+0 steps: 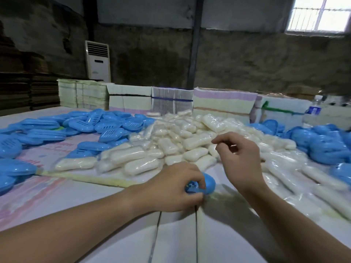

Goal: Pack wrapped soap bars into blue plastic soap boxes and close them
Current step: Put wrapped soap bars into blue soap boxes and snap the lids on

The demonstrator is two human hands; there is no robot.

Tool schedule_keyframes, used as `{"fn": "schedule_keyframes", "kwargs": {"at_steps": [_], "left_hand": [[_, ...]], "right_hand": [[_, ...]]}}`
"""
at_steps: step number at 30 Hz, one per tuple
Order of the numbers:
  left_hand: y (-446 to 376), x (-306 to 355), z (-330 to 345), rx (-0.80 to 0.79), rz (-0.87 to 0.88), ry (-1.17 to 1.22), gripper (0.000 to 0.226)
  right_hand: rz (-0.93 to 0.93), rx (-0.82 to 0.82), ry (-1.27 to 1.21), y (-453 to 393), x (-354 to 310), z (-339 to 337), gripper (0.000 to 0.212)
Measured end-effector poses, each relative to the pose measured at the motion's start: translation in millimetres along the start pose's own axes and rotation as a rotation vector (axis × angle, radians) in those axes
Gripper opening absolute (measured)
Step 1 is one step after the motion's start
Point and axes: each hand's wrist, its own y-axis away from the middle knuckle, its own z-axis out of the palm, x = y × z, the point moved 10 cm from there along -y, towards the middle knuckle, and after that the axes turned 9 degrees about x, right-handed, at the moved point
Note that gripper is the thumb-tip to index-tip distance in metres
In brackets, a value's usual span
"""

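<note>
head view | forward-down | close over table

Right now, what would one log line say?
left hand: grips blue soap box on table | right hand: empty, over soap pile

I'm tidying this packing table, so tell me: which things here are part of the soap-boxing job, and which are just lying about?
Part of the job:
- blue soap box gripped by the left hand
- right hand, holding nothing
- pile of wrapped soap bars
- loose blue box halves

Just lying about:
- water bottle
- bundled paper stacks
- standing air conditioner
</note>
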Motion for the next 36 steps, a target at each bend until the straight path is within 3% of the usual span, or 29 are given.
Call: {"fn": "schedule_keyframes", "kwargs": {"at_steps": [5, 9, 14, 18, 24, 28, 33, 36], "left_hand": [[-2, 8, -1, -0.102, 0.079, -0.035, 0.027], [-12, 11, 17, -0.355, 0.052, -0.017, 0.036], [-1, 5, 20, -0.209, 0.048, 0.044, 0.048], [3, -21, 5, -0.093, -0.093, 0.148, 0.05], [3, -49, 9, -0.044, -0.261, 0.34, 0.058], [3, -55, 14, -0.051, -0.273, 0.385, 0.066], [0, -60, 13, -0.029, -0.292, 0.356, 0.075], [0, -61, 12, -0.008, -0.3, 0.302, 0.073]], "right_hand": [[0.012, -0.046, 0.059, -2, 16, 6, 0.03], [0.063, -0.091, 0.133, -3, 29, 8, 0.029], [0.067, -0.127, 0.292, -8, 35, 2, 0.026], [0.095, -0.246, 0.668, -21, 55, -12, 0.014], [0.146, -0.365, 1.271, -45, 91, -66, 0.041], [0.239, -0.467, 1.331, -39, 118, -79, 0.041], [0.36, -0.435, 1.27, -39, 128, -97, 0.041], [0.302, -0.42, 1.316, -38, 127, -96, 0.039]]}}
